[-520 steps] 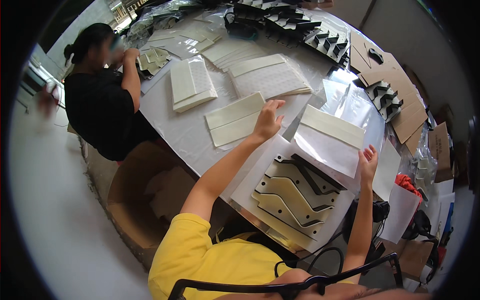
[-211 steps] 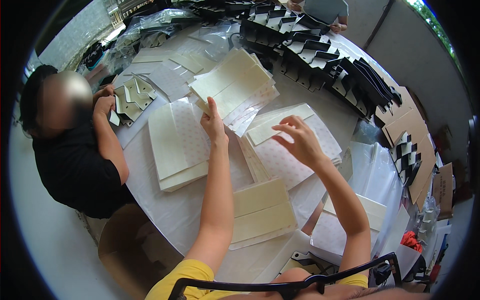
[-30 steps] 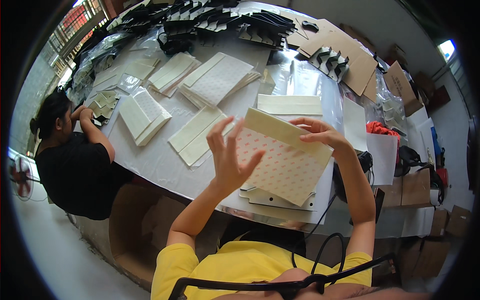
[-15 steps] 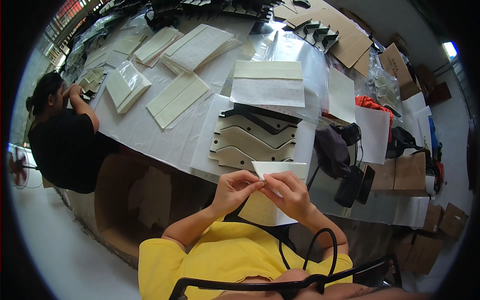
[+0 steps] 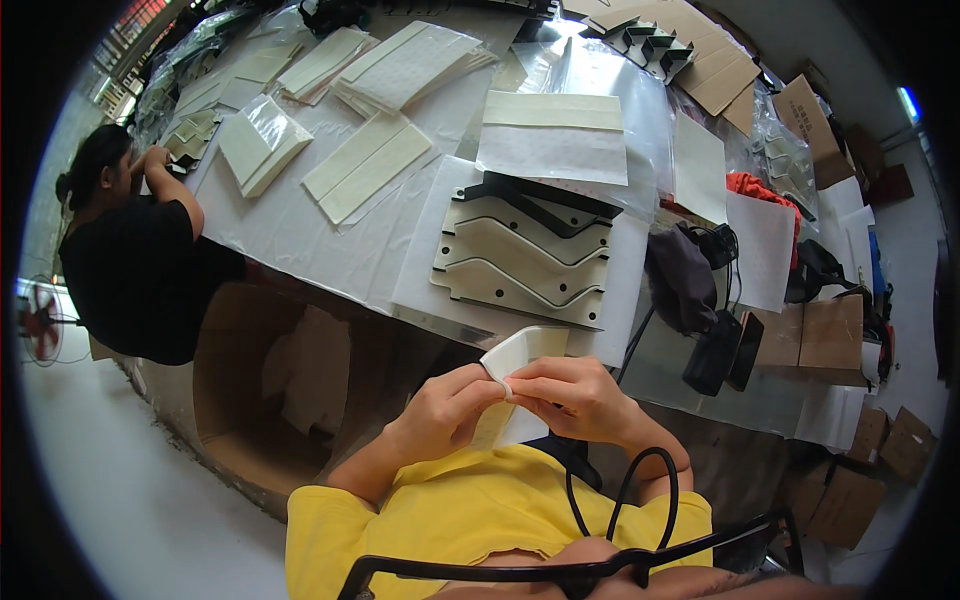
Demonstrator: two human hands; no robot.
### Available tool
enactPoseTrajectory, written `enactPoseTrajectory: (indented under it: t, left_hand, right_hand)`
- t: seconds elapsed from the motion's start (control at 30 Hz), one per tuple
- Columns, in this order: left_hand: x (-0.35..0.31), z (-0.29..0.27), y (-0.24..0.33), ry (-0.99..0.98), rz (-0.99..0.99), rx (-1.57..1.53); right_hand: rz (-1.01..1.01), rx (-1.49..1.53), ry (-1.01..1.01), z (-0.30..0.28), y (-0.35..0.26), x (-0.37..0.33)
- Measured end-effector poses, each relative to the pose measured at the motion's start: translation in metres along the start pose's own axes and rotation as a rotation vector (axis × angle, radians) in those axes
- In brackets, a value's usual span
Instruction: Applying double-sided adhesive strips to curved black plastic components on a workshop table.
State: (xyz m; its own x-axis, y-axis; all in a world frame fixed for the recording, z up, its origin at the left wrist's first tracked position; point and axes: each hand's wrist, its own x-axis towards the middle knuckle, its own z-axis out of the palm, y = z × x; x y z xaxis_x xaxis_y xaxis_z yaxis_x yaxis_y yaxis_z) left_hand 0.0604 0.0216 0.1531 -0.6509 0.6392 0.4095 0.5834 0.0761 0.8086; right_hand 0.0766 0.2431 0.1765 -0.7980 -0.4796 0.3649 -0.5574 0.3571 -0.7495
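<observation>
- Cream sheet (image 5: 540, 343), bent upward, sits pinched between the fingertips of the left hand (image 5: 440, 408) and right hand (image 5: 578, 395), drawn together before the yellow shirt (image 5: 480, 500).
- Its long axis is hard to tell.
- Ahead, on the table (image 5: 330, 255), lies the ridged panel (image 5: 518, 243), ridges running left to right; the right hand is nearer.

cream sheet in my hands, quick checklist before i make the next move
1. Left hand gripping the cream sheet: ok.
2. Right hand gripping it too: ok.
3. Cream sheet held flat: not ok, it bends at the hands.
4. Layers parted at the pinched edge: cannot tell, the hands hide it.
5. Ridged panel lying on the white pad: ok.
6. Cream sheet clear of the panel: ok, held nearer the body.
</observation>
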Motion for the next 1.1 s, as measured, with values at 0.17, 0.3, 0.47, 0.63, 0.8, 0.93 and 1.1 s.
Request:
enactPoseTrajectory:
  t: [0.17,0.3,0.47,0.63,0.8,0.93,1.1]
  left_hand:
    - [-0.005,-0.006,0.003,0.058,-0.05,0.048]
    - [-0.005,-0.002,-0.006,0.138,-0.112,-0.012]
    - [-0.041,-0.035,-0.029,0.411,-0.383,-0.412]
    - [-0.25,-0.144,-0.123,1.077,-0.683,-0.429]
    - [-0.577,-0.202,-0.1,1.833,-0.958,-0.023]
    - [-0.428,-0.179,-0.142,1.133,-2.095,1.029]
    - [-0.139,-0.169,-0.097,0.999,-0.891,1.688]
  right_hand:
    - [-0.118,-0.146,0.045,0.021,0.001,0.006]
    - [-0.203,-0.294,0.119,0.032,0.016,0.009]
    - [0.264,0.616,0.614,0.03,0.03,0.003]
    - [0.209,1.147,1.224,-0.057,0.075,-0.037]
    - [0.006,0.908,0.946,-0.078,0.089,-0.065]
    - [0.032,0.277,0.587,-0.072,0.045,-0.031]
    - [-0.152,-0.01,0.103,-0.064,0.029,0.027]
